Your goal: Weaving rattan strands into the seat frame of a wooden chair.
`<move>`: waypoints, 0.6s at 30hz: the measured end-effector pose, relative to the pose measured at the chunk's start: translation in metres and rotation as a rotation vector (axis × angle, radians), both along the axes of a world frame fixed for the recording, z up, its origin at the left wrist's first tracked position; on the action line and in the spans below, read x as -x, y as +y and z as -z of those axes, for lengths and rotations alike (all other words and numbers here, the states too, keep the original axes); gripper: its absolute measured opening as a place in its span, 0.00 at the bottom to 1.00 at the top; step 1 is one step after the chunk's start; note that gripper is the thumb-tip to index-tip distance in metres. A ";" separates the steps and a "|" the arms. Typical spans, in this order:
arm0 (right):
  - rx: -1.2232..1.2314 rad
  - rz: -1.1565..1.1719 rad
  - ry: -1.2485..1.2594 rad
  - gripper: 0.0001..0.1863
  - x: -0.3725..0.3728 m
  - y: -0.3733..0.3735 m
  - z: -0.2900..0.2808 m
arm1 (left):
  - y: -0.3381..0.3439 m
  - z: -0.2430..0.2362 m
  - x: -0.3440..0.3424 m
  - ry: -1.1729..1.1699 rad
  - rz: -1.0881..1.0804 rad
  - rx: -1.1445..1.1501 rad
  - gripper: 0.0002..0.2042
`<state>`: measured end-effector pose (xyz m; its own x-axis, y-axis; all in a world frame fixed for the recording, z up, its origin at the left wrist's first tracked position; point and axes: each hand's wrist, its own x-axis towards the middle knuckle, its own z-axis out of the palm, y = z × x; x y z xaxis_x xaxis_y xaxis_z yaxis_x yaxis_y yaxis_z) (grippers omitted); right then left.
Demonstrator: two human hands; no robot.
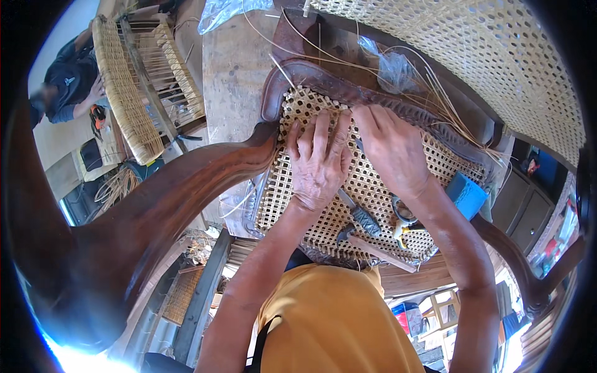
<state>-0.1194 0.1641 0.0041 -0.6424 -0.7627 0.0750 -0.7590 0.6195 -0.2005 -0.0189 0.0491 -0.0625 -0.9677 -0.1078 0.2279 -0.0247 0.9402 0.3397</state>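
Note:
Woven cane webbing point(373, 171) fills the carved dark wooden frame point(367, 94) of a chair in front of me. My left hand point(318, 163) lies on the webbing near its far edge, fingers stretched out and a little apart. Just to its right, my right hand point(395, 149) points its bent, closed fingers down at the far rim of the weave. What those fingers hold, if anything, is hidden. A loose pale cane strand point(283, 71) sticks up beyond my left hand. On the webbing nearer me lies a tool with a dark wrapped handle point(365, 221).
A hammer point(380, 253), a yellow-handled tool point(403, 234) and a blue block point(466, 196) rest on the webbing. A curved wooden arm point(193, 177) crosses at left. Long cane strands point(429, 81) lie beyond the frame. A person point(68, 87) works beside a woven piece point(127, 90) at far left.

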 end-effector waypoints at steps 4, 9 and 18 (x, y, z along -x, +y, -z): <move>0.015 -0.001 0.008 0.16 0.002 -0.001 0.002 | -0.001 0.000 0.001 0.026 0.019 -0.002 0.28; 0.095 0.054 -0.160 0.13 0.013 0.009 0.003 | -0.004 0.001 0.008 0.085 0.021 0.020 0.29; 0.423 0.368 -0.310 0.07 -0.009 0.030 -0.006 | 0.002 -0.008 -0.003 -0.040 -0.006 -0.035 0.26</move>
